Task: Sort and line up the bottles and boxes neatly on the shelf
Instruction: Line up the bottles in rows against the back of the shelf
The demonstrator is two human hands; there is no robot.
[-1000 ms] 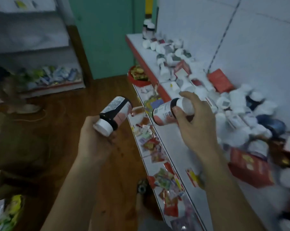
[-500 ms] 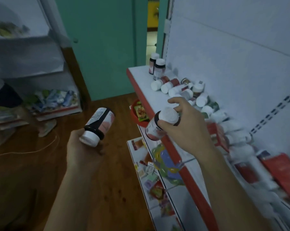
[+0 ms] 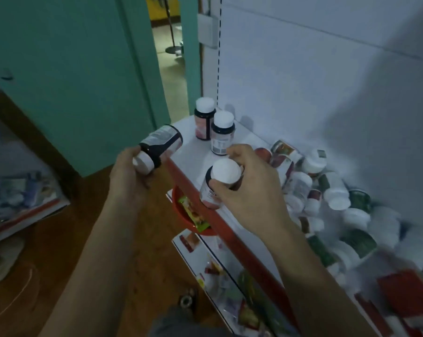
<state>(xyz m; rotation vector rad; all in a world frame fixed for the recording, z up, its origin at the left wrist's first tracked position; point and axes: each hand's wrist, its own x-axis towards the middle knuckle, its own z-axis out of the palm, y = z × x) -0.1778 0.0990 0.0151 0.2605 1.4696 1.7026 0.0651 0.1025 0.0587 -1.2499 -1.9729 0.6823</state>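
Left hand (image 3: 130, 176) grips a dark bottle (image 3: 160, 145) near its cap, tipped sideways, just off the shelf (image 3: 196, 154) edge. Right hand (image 3: 249, 190) is wrapped round a second bottle (image 3: 220, 183), upright over the shelf. Beyond it only two bottles (image 3: 222, 133) stand lined up. Right of that hand the pile (image 3: 327, 190) and red boxes (image 3: 405, 295) lie jumbled, so barely started imo.

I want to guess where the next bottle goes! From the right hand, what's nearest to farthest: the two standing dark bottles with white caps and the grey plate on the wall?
1. Front standing dark bottle with white cap, just past the right hand.
2. Rear standing dark bottle with white cap, behind it at the shelf corner.
3. Grey wall plate, high above the shelf end.
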